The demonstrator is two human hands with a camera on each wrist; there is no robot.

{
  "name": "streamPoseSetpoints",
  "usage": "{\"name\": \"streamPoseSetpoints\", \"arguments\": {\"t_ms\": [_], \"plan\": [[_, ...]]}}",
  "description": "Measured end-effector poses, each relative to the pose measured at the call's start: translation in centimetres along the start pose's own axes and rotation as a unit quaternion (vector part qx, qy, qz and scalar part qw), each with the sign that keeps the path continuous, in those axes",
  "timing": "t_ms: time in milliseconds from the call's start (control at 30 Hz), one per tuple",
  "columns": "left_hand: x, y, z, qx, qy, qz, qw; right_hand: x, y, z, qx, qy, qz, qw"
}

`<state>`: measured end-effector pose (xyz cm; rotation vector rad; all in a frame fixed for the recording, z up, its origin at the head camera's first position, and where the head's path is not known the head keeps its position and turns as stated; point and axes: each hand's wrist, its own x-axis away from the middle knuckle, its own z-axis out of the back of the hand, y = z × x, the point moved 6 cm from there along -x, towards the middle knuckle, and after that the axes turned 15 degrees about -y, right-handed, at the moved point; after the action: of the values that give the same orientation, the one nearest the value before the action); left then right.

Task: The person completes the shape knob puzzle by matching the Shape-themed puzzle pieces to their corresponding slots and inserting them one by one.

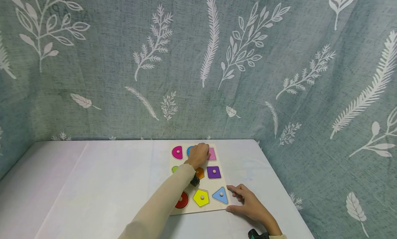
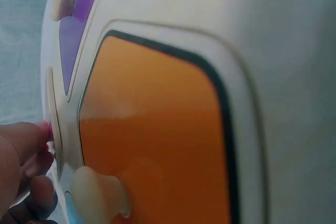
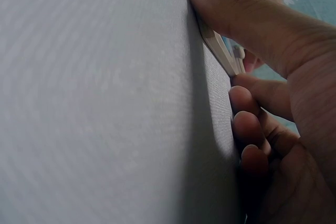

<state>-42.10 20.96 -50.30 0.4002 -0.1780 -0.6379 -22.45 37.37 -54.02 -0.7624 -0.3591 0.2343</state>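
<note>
A wooden knob puzzle board (image 1: 193, 179) with coloured shapes lies on the table. My left hand (image 1: 199, 155) reaches over its far part, fingers at the pink square puzzle piece (image 1: 212, 154), whose knob they hide. In the left wrist view, fingertips (image 2: 42, 129) pinch at a thin wooden slab seen edge-on, beyond the orange hexagon (image 2: 152, 114). At the board's near right corner, beside the light blue triangle (image 1: 220, 196), my right hand (image 1: 249, 204) holds the edge between thumb and index finger. Its other fingers (image 3: 247, 124) are curled below the rim.
Around the board spreads a white table (image 1: 93, 187). Green-grey cloth (image 1: 186, 104) with white leaf prints hangs behind it and along the right side. The yellow pentagon (image 1: 201, 198), red circle (image 1: 183, 200) and purple square (image 1: 214, 172) sit in the board. My left sleeve (image 1: 161, 201) crosses it.
</note>
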Motion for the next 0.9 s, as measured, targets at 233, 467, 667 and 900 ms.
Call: {"name": "streamPoseSetpoints", "arguments": {"t_ms": [233, 467, 667, 900], "plan": [[0.1, -0.6, 0.1, -0.027, 0.015, 0.004, 0.9995, -0.5, 0.0, -0.2, -0.002, -0.009, -0.001, 1.000], [0.2, -1.2, 0.0, -0.022, 0.007, 0.016, 0.9996, -0.6, -0.4, -0.6, -0.010, -0.011, 0.003, 1.000], [0.6, -1.8, 0.4, -0.007, 0.007, 0.022, 0.9997, -1.2, -0.7, -0.7, -0.003, -0.017, 0.008, 1.000], [0.5, -1.0, 1.9, 0.008, 0.020, -0.026, 0.9994, -0.8, 0.0, 0.7, 0.003, -0.009, -0.015, 1.000]]}}
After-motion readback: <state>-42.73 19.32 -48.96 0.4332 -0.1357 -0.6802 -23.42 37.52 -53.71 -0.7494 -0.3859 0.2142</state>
